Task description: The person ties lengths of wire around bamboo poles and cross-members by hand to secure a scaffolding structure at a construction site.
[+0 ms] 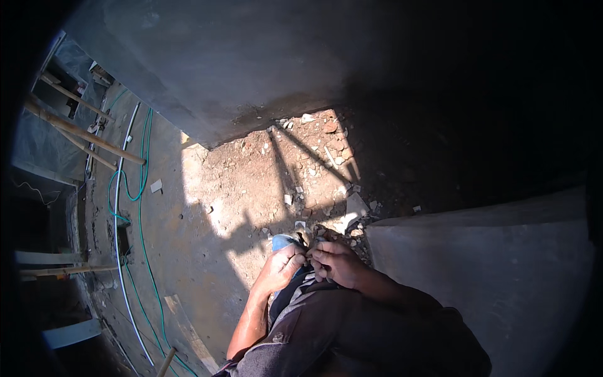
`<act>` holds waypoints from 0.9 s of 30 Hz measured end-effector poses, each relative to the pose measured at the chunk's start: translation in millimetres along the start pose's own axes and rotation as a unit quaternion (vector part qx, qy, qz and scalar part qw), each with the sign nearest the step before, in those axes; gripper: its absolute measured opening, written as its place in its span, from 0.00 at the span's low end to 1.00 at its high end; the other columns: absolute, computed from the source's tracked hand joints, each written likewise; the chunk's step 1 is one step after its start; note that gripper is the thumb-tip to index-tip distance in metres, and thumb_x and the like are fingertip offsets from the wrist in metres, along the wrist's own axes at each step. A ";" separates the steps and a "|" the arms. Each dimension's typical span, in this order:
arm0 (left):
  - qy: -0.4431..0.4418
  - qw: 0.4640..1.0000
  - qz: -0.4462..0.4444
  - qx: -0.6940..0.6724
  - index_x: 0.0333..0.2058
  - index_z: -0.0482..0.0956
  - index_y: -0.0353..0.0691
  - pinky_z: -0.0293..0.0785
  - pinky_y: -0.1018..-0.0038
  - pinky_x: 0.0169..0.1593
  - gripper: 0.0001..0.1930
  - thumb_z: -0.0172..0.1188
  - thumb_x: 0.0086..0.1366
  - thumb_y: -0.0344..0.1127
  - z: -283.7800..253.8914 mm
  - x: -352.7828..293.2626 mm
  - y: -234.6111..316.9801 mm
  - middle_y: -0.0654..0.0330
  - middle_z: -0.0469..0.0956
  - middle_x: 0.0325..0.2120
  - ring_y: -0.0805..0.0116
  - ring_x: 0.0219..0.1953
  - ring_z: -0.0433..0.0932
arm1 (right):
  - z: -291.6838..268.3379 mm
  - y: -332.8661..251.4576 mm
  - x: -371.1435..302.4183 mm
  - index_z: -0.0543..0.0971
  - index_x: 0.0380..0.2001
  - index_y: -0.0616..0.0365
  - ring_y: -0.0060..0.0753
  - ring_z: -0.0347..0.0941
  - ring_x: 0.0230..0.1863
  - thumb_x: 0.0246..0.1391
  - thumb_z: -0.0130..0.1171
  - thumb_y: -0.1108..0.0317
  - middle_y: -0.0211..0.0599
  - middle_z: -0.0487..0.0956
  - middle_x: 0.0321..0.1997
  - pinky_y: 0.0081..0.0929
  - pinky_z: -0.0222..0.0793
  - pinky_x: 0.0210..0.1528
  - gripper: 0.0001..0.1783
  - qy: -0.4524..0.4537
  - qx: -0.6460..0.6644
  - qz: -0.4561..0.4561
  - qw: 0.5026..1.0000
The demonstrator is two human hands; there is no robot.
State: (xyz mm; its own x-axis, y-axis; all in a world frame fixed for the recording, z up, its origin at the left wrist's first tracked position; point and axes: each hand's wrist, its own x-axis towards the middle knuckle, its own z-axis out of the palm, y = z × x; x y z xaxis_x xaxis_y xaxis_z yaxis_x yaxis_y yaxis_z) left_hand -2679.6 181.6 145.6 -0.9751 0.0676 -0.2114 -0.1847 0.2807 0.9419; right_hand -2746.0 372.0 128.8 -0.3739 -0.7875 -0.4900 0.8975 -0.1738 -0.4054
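1. The left hand [281,267] and right hand [335,261] met fingertip to fingertip above the rubble floor [251,182].
2. Both pinched something small between them; what it was, and its axis, could not be told.
3. Neither hand was nearer.

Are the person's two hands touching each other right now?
Touching. The head view shows the left hand and right hand with fingertips meeting, no gap between them.

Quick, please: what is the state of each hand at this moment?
Left hand: fingers curled closed; what they hold cannot be told.
Right hand: fingers curled closed against the left hand; contents cannot be told.
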 end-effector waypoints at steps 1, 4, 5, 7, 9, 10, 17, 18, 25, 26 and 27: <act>-0.034 0.999 -0.002 0.017 0.35 0.74 0.34 0.69 0.68 0.38 0.13 0.53 0.67 0.41 -3.6 30.7 6.5 0.56 0.75 0.27 0.63 0.31 0.72 | -3.0 -17.3 5.5 0.72 0.39 0.63 0.23 0.68 0.24 0.63 0.48 0.67 0.32 0.72 0.26 0.21 0.66 0.29 0.09 0.006 0.005 -0.005 1.000; -0.114 0.989 0.072 -0.065 0.34 0.74 0.34 0.68 0.69 0.40 0.11 0.53 0.67 0.38 -16.9 112.8 2.8 0.56 0.74 0.27 0.61 0.33 0.73 | -11.3 -67.4 22.0 0.71 0.37 0.61 0.20 0.67 0.26 0.65 0.46 0.66 0.32 0.71 0.27 0.21 0.66 0.32 0.09 0.070 -0.179 -0.159 0.968; -0.151 0.982 0.081 -0.081 0.34 0.74 0.35 0.67 0.69 0.39 0.11 0.53 0.67 0.38 -25.3 140.2 0.9 0.57 0.74 0.27 0.62 0.33 0.73 | -12.1 -85.9 29.0 0.71 0.37 0.61 0.19 0.66 0.26 0.65 0.46 0.65 0.30 0.71 0.26 0.21 0.65 0.32 0.10 0.078 -0.225 -0.189 0.953; -0.227 0.966 0.070 -0.103 0.33 0.74 0.35 0.67 0.71 0.37 0.11 0.52 0.68 0.37 -38.5 196.2 5.9 0.58 0.73 0.26 0.66 0.31 0.73 | -22.4 -113.6 47.0 0.70 0.37 0.61 0.18 0.66 0.26 0.65 0.45 0.66 0.29 0.70 0.25 0.20 0.65 0.32 0.10 0.099 -0.227 -0.217 0.944; -0.293 0.948 0.048 -0.116 0.32 0.74 0.35 0.68 0.71 0.37 0.11 0.52 0.68 0.37 -48.8 248.8 11.5 0.59 0.73 0.26 0.69 0.31 0.72 | -29.0 -138.2 63.8 0.71 0.38 0.62 0.19 0.66 0.26 0.64 0.46 0.66 0.30 0.71 0.26 0.20 0.65 0.31 0.09 0.164 -0.240 -0.256 0.922; -0.317 0.940 0.062 -0.113 0.32 0.74 0.35 0.68 0.71 0.37 0.11 0.52 0.68 0.37 -55.9 274.1 19.7 0.59 0.73 0.26 0.69 0.31 0.72 | -28.1 -154.8 70.8 0.72 0.39 0.62 0.19 0.67 0.25 0.64 0.46 0.67 0.31 0.72 0.26 0.21 0.66 0.31 0.09 0.205 -0.262 -0.278 0.901; -0.518 0.845 0.005 -0.133 0.33 0.77 0.37 0.69 0.75 0.41 0.16 0.48 0.71 0.43 -108.3 414.5 43.2 0.64 0.76 0.29 0.75 0.35 0.73 | 5.5 -243.8 119.8 0.75 0.46 0.59 0.33 0.74 0.42 0.58 0.51 0.68 0.42 0.75 0.41 0.32 0.68 0.43 0.14 0.353 -0.392 -0.291 0.798; -0.538 0.827 -0.038 -0.156 0.33 0.77 0.38 0.68 0.75 0.40 0.16 0.48 0.71 0.44 -115.6 422.1 46.0 0.66 0.75 0.28 0.76 0.34 0.72 | 9.9 -244.3 128.2 0.75 0.43 0.60 0.28 0.73 0.37 0.59 0.51 0.69 0.38 0.75 0.35 0.29 0.68 0.39 0.11 0.381 -0.395 -0.292 0.783; -0.519 0.748 -0.185 -0.369 0.31 0.75 0.37 0.59 0.78 0.30 0.19 0.50 0.68 0.49 -125.6 480.3 -10.4 0.64 0.71 0.25 0.77 0.26 0.64 | -3.7 -291.1 182.9 0.74 0.37 0.62 0.20 0.68 0.29 0.63 0.47 0.66 0.30 0.73 0.26 0.24 0.66 0.33 0.11 0.360 -0.359 -0.344 0.789; -0.510 0.778 -0.138 -0.340 0.32 0.75 0.36 0.59 0.80 0.29 0.20 0.50 0.68 0.50 -126.3 482.8 -26.4 0.63 0.71 0.25 0.77 0.24 0.64 | -5.0 -293.8 188.0 0.74 0.36 0.61 0.19 0.67 0.28 0.63 0.47 0.65 0.29 0.71 0.25 0.24 0.65 0.32 0.11 0.336 -0.306 -0.319 0.832; -0.451 0.811 -0.191 -0.320 0.32 0.75 0.34 0.59 0.82 0.28 0.21 0.48 0.69 0.49 -134.7 472.4 16.5 0.63 0.72 0.26 0.78 0.23 0.64 | 4.7 -308.8 183.7 0.73 0.34 0.61 0.19 0.66 0.27 0.64 0.46 0.64 0.28 0.70 0.24 0.22 0.63 0.31 0.12 0.321 -0.272 -0.279 0.863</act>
State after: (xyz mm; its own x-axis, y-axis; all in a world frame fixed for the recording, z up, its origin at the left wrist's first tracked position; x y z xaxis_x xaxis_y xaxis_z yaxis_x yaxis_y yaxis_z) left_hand -3159.9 89.2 96.5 -0.3989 0.8464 -0.3527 -0.7591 -0.0891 0.6448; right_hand -3090.7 278.2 167.6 -0.9222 -0.1495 -0.3566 0.3575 0.0213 -0.9337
